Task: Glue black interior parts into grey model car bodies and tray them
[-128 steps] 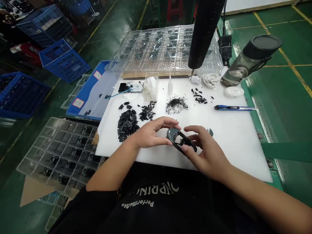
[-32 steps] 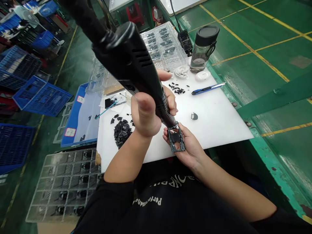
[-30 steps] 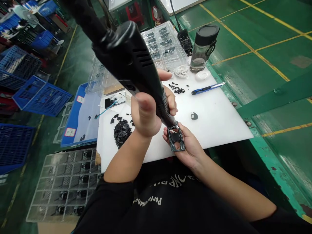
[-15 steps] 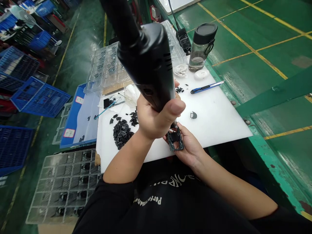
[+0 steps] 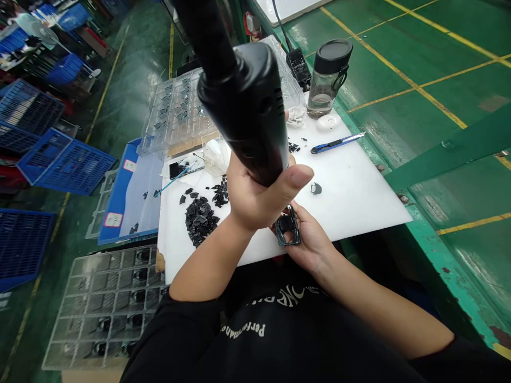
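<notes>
My left hand [image 5: 253, 199] is wrapped round the body of a large black power tool [image 5: 247, 106], its thumb lying to the right. The tool's lower end is hidden behind this hand. Just below and to the right, my right hand [image 5: 311, 239] holds a small black plastic frame [image 5: 288, 234] with an open middle. The frame's upper end lies under the tool and left hand, so their contact cannot be made out. Left of the hands, a pile of black plastic pieces [image 5: 199, 221] rests on the white board [image 5: 359, 197]; a small grey piece [image 5: 316, 188] lies to the right.
A blue cutter knife [image 5: 337, 143], white case [image 5: 328, 123] and bottle [image 5: 329, 80] stand or lie at the board's right side. Clear compartment trays are behind [image 5: 171, 114] and lower left [image 5: 107, 303]. A blue bin [image 5: 130, 194] adjoins the board's left edge.
The black tool and my left hand have shifted slightly right and down. My right hand and the frame have hardly moved.
</notes>
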`<state>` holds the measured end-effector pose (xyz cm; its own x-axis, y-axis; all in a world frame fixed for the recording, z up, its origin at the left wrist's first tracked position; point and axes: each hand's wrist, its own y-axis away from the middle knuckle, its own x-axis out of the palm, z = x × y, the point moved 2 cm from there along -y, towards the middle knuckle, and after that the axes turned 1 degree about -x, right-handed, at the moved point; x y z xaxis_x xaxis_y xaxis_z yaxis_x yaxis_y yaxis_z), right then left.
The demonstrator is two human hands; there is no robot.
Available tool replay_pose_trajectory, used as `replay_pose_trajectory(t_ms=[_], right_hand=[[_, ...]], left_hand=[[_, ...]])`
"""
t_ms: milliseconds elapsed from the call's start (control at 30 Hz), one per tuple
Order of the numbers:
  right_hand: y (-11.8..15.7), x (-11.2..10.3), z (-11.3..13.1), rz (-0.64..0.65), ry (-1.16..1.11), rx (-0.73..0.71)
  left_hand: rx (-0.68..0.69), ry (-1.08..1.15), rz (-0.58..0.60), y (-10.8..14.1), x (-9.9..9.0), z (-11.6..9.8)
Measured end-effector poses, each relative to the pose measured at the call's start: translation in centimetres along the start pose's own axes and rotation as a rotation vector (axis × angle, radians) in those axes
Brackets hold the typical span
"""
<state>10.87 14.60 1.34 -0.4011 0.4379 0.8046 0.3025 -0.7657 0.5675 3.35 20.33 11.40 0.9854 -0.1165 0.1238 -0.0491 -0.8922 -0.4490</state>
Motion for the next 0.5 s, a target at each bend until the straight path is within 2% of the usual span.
replay_pose_trajectory(t_ms=[233,500], right_hand=[[-0.13,-0.27,-0.11,-0.025,-0.003,-0.007],[-0.11,-0.29,-0.16,-0.043,-0.017,-0.010]], left_hand=[[0.134,0.037,-0.002,-0.47,-0.05,0.74],[0.095,0.026,-0.008,-0.21,0.31,0.39]])
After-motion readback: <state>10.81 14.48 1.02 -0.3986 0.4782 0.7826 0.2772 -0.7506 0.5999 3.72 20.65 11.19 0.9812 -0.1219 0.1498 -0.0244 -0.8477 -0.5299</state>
